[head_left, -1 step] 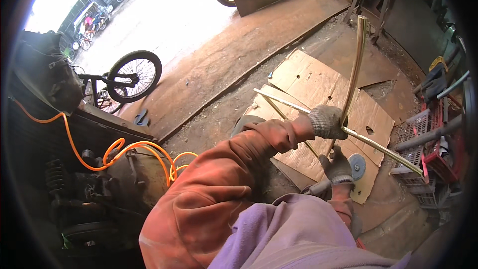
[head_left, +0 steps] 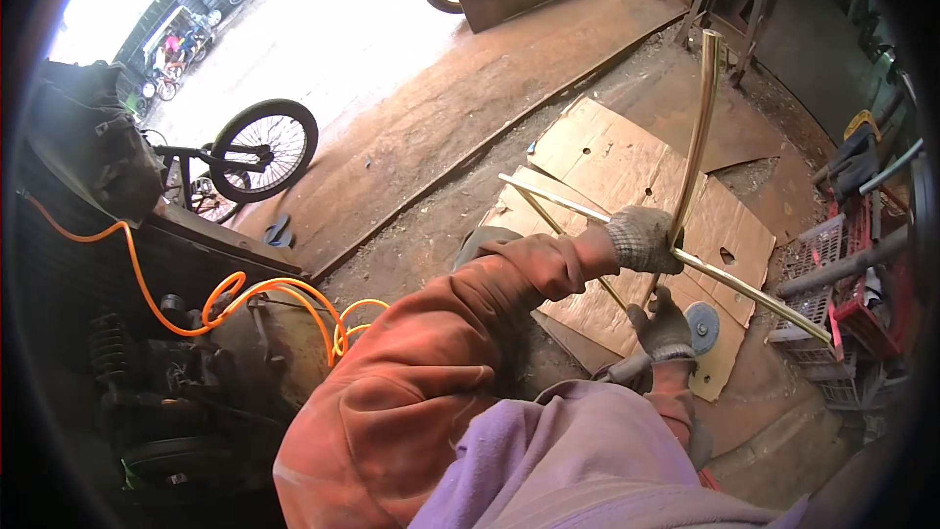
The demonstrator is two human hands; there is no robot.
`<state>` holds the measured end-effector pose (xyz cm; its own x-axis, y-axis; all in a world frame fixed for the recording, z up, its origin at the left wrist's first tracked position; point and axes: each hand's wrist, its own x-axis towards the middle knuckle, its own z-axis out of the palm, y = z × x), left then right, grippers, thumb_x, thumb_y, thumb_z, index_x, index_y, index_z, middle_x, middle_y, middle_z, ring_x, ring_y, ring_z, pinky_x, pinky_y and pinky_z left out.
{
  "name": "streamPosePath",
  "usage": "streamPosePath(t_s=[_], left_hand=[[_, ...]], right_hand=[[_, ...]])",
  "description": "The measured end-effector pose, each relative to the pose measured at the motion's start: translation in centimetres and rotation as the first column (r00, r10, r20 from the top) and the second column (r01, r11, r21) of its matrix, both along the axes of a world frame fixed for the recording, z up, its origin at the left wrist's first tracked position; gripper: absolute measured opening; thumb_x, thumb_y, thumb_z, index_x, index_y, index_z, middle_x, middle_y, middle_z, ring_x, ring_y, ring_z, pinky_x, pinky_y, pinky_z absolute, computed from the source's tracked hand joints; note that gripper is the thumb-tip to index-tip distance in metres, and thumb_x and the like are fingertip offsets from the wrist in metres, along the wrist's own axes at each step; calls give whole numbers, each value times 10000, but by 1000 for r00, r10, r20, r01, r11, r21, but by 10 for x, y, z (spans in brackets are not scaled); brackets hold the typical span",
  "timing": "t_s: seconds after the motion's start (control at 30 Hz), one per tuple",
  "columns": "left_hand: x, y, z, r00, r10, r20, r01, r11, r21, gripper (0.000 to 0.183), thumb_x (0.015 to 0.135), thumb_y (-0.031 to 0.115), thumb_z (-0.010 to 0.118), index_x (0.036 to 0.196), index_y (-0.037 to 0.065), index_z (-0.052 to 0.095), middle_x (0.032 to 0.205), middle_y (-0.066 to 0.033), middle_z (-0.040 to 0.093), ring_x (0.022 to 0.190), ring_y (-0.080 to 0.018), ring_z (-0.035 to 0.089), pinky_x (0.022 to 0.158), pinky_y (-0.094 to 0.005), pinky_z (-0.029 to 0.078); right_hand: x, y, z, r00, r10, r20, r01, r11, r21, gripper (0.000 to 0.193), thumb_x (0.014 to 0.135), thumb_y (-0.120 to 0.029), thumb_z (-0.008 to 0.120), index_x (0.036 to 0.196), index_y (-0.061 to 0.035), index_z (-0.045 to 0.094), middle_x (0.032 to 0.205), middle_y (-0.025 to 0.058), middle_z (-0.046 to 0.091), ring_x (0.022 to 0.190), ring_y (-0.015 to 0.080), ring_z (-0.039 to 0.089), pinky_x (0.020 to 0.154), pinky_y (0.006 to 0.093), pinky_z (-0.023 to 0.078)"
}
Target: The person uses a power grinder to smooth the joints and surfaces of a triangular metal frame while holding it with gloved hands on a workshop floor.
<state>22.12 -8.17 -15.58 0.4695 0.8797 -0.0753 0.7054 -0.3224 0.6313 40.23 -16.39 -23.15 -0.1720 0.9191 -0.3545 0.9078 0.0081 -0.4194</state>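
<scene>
A brass-coloured metal tube frame [head_left: 744,296] with crossing bars stands tilted over the cardboard. My left hand [head_left: 641,238], in a grey knitted glove, is closed round it where the bars meet. Lower down, my gloved right hand [head_left: 668,329] has its fingers bent about the lower end of the frame's upright bar, partly hidden by the glove. Close beside the right hand is the round grey disc [head_left: 701,329] of what looks like an angle grinder. Part of a dark cylindrical body shows left of that hand.
Flattened cardboard [head_left: 599,149] covers the floor under the frame. Red and grey plastic crates [head_left: 818,245] stand at the right. An orange hose [head_left: 230,309] coils at the left, near dark machine parts. A bicycle wheel [head_left: 264,150] and a slipper [head_left: 279,231] are farther off.
</scene>
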Motion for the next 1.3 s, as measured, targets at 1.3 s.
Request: streamPosePath(t_s=[1.3], left_hand=[[-3,9,-11,1000,-11,13,10,998,59,400,786,495,722,922,119,733,853,-128,725,829,-317,710,737,-424,552]], right_hand=[[-1,-2,5,999,-1,36,2,1000,-17,695,857,-487,656,1381,-75,458,1265,219,631,1155,384,619,945,460,498]])
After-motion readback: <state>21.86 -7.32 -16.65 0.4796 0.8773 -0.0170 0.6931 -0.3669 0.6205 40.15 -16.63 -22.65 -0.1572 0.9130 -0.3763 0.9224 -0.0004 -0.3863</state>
